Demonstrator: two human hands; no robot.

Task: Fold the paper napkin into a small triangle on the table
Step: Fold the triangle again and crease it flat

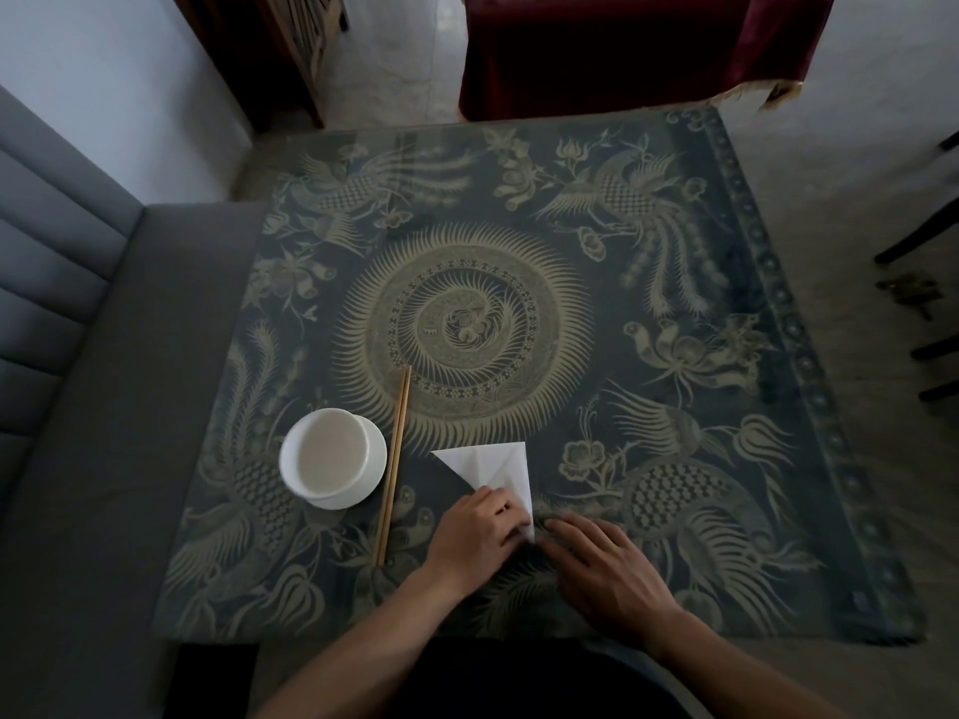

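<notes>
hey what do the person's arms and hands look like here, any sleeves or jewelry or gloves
Both forearms are bare as far as the view shows, with no sleeves in sight. The left hand and right hand wear no gloves, and no rings, watch or bracelets can be made out in the dim light. Dark clothing shows at the bottom edge between the arms.

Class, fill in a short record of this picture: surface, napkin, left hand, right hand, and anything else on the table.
surface: table covered by a dark patterned cloth
napkin: white paper napkin, already a triangle shape, lying flat
left hand: left hand pressing on the napkin's near corner
right hand: right hand flat on the cloth, fingertips at the napkin's near tip
other items: white bowl on a white saucer, chopsticks beside it
</notes>
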